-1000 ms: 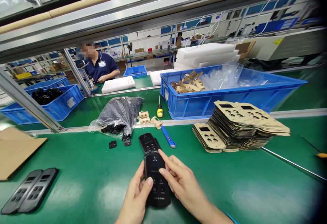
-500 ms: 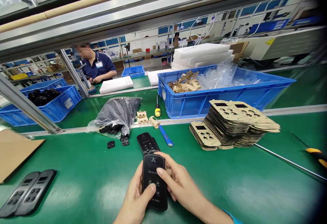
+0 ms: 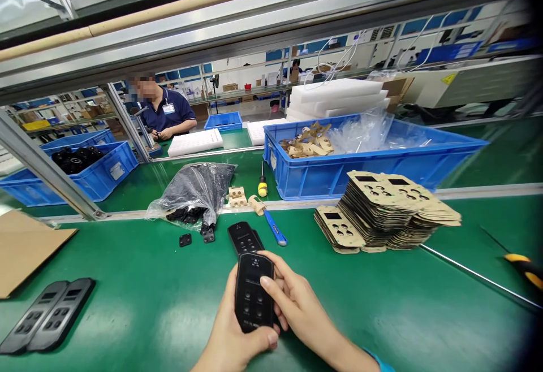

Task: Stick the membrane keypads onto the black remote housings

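Note:
A black panel with small round buttons (image 3: 254, 293) is held between my two hands above the green table. My left hand (image 3: 237, 332) wraps its left side and lower end, the thumb across the bottom edge. My right hand (image 3: 297, 304) grips the right side, its thumb on the face near the middle. Just behind lies another black panel (image 3: 244, 237), partly hidden by the held one. Two more black panels (image 3: 48, 315) rest side by side at the lower left.
Beyond my hands are a bag of black parts (image 3: 195, 191), a blue-handled cutter (image 3: 275, 228) and a screwdriver (image 3: 262, 185). Stacked adhesive sheets (image 3: 382, 208) stand right, before a blue bin (image 3: 373, 163). A person (image 3: 167, 109) works across the bench.
My left thumb has moved from the panel's face down to its bottom edge. The held panel has tilted slightly, while my right hand keeps nearly the same grip.

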Motion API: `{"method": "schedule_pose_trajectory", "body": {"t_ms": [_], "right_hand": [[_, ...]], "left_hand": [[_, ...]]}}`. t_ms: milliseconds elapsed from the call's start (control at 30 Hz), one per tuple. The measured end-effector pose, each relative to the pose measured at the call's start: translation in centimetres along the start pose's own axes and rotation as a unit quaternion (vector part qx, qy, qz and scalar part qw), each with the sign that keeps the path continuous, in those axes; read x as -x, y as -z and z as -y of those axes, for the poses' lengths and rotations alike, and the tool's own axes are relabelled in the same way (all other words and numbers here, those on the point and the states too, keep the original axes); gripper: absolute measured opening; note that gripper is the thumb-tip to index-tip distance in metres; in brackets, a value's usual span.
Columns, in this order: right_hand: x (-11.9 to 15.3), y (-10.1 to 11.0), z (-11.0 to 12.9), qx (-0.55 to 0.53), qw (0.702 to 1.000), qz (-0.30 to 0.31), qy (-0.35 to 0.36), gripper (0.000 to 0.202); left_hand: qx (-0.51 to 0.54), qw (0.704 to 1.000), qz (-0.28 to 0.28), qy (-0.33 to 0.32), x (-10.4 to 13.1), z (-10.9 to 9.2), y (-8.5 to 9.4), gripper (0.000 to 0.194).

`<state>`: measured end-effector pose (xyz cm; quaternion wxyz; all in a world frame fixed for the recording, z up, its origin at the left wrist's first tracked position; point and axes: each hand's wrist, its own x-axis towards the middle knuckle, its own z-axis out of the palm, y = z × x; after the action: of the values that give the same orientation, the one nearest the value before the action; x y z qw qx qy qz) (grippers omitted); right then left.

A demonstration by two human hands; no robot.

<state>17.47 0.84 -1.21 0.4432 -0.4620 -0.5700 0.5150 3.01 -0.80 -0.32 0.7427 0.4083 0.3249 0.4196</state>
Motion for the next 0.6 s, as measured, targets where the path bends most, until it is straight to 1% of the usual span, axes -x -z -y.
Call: {"method": "schedule_pose_trajectory", "body": {"t_ms": [67,133,200,233,300,400,467,533,600], "right_hand": [[0.1,-0.1,-0.1,-0.015,1.0,0.008,-0.001,0.043],[-0.2,0.0,-0.2,-0.037,0.999,0.016,0.001,0.043],[-0.9,0.3,-0.2,-0.038,0.999,0.017,0.005,0.04],[-1.5,0.6,-0.2,-0.028,0.999,0.014,0.008,0.039],[-3.3,1.4,-0.1,0.004,1.0,0.006,0.017,0.038],[-7.0,2.5,0.1,0.069,0.997,-0.005,0.044,0.037],[-9.3,2.8,0.2,0.126,0.99,-0.011,0.062,0.032],[-10.9,2.9,0.4,0.191,0.979,-0.015,0.076,0.03],[-11.5,3.3,0.8,0.258,0.962,-0.024,0.087,0.035]], "left_hand": [[-0.003,1.0,0.002,0.004,0.2,0.1,0.1,0.122],[-0.01,1.0,0.014,-0.005,0.3,0.2,0.3,0.126],[-0.014,0.999,0.024,-0.022,0.4,0.3,0.7,0.126],[-0.021,0.999,0.018,-0.036,0.4,0.3,1.0,0.125],[-0.058,0.995,-0.023,-0.075,0.2,0.1,1.6,0.12],[-0.11,0.976,-0.133,-0.133,-0.4,-0.2,2.7,0.102],[-0.108,0.966,-0.184,-0.145,-0.8,-0.3,3.4,0.089],[-0.101,0.963,-0.206,-0.141,-1.1,-0.2,3.9,0.08],[-0.101,0.963,-0.215,-0.129,-1.2,-0.1,4.2,0.075]]}}
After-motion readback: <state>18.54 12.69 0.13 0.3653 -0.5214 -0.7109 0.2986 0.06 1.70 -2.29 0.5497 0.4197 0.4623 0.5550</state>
